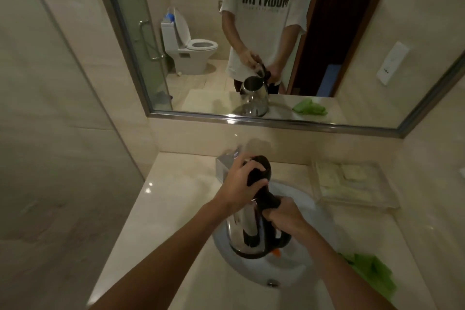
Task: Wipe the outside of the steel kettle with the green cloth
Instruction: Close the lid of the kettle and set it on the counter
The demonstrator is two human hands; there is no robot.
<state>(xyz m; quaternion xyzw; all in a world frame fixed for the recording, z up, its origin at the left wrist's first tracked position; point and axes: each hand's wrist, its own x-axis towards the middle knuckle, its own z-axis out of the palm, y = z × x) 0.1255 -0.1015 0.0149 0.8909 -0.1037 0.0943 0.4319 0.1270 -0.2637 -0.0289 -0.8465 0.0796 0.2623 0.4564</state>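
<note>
The steel kettle (242, 229) hangs tilted over the white sink basin (299, 199), its shiny body and black base facing me. My right hand (283, 216) grips its black handle. My left hand (239, 184) holds the black lid at the kettle's top, near the faucet. The green cloth (372, 272) lies crumpled on the counter to the right of the basin, partly behind my right forearm; neither hand touches it. The mirror shows the kettle and cloth again.
A chrome faucet (225, 166) stands behind the basin. A clear tray of toiletries (352, 184) sits on the counter at the back right. A large mirror (251, 33) spans the wall, a glass shower wall stands at the left, and a wall socket (391, 63) at the right.
</note>
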